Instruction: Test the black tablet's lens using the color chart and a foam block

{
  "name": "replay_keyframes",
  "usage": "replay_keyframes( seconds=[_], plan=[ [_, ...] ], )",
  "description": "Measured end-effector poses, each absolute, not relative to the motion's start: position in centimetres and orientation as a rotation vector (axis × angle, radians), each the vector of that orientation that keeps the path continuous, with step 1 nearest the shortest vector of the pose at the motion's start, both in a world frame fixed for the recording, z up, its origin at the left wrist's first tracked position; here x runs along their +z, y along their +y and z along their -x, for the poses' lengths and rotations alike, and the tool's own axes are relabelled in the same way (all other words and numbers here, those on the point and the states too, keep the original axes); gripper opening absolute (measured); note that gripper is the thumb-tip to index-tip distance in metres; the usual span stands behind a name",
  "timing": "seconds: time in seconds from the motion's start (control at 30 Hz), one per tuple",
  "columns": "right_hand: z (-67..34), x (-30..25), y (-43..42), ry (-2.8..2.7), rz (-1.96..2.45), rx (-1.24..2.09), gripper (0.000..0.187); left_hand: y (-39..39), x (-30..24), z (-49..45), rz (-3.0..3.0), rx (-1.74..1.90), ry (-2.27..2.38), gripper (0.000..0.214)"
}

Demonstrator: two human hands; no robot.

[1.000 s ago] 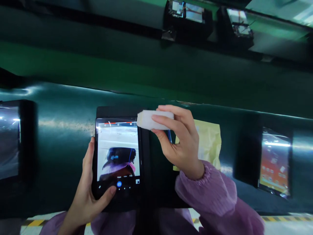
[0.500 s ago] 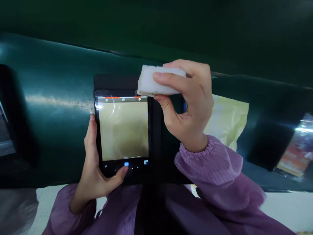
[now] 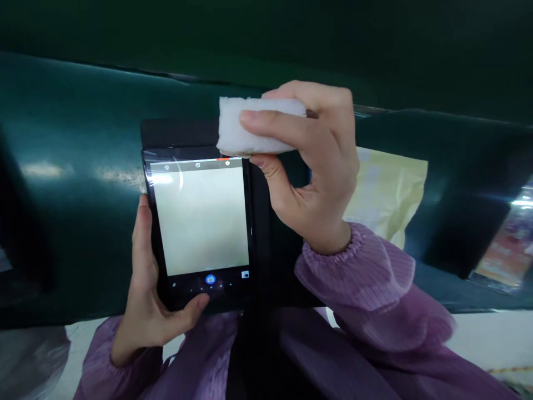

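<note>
**White foam block [image 3: 260,126] pinched above a tablet [image 3: 200,219] in a black case [image 3: 259,239]**

Right hand [image 3: 318,166] raised, grip clamped on the block, thumb beneath, fingers across the front. Block at the tablet's upper right corner, overlapping it in view; contact impossible to tell. Left hand [image 3: 152,272] low on the tablet's left edge, grip closed around it, thumb on the lower bezel near a blue shutter button [image 3: 210,279]. On the screen, a camera view, pale and nearly blank. Behind the tablet, a glossy dark green surface [image 3: 83,111]; against it, right of the right hand, a crumpled pale yellow pouch [image 3: 387,194]. Purple ribbed sleeves [image 3: 358,283] on both arms. At the far right edge, part of another lit screen [image 3: 502,244].
</note>
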State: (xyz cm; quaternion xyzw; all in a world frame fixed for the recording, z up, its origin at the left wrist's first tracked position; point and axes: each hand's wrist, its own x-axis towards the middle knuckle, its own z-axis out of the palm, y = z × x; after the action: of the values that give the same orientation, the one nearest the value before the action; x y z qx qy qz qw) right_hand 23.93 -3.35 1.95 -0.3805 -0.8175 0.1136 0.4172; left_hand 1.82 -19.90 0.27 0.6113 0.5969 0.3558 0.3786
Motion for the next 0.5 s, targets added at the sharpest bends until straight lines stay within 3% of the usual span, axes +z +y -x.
replay_keyframes(
  seconds=[0.3,0.5],
  plan=[
    [-23.62,1.82,-3.36,-2.026,0.951,0.318,0.024,-19.8,0.24,-0.88,-1.666,0.853,1.483,0.136],
    [-24.51,1.87,-3.22,-2.037,0.878,0.288,0.02,-19.92,0.69,-1.28,-1.537,0.84,1.504,0.117]
  ],
)
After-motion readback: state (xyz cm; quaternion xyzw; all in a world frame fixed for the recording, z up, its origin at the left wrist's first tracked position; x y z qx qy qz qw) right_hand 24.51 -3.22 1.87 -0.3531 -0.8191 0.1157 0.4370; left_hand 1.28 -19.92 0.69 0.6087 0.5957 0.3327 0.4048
